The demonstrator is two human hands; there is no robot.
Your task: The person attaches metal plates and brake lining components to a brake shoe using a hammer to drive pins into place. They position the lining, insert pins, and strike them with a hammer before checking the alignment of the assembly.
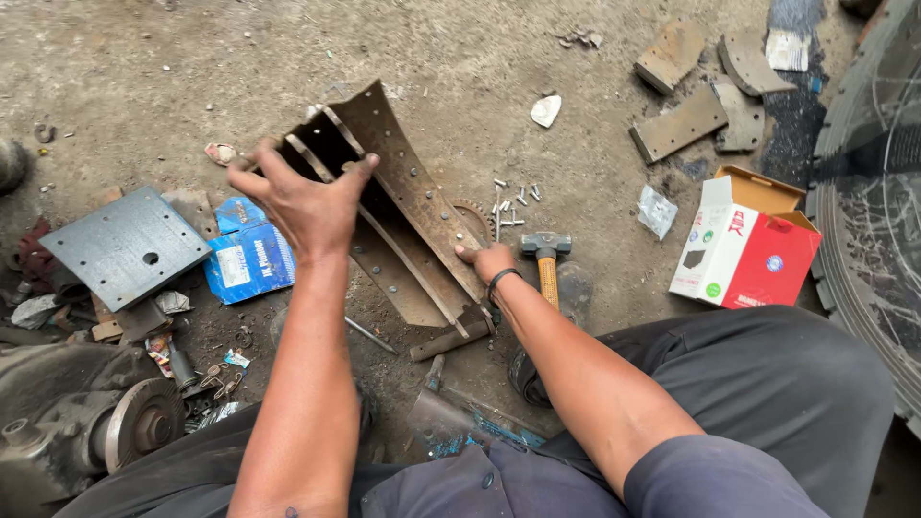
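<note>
Rusty curved brake shoe (403,206) propped on the dirt floor (192,58), gripped at its upper end by closed left hand (305,203); right hand (487,261) pressing its lower edge, fingers hidden, just beside hammer (547,259).

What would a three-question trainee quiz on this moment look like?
1. True or false: the left hand grips the upper end of the rusty curved metal brake shoe.
2. Which lies just right of the right hand? A) the wooden-handled steel hammer B) the red and white cardboard box C) the grey square drilled metal plate
3. Fill in: the small silver rivets lie scattered on the ____.

Key: 1 true. 2 A. 3 ground; they lie on the dirt ground, just above the hammer head in the picture.
</note>
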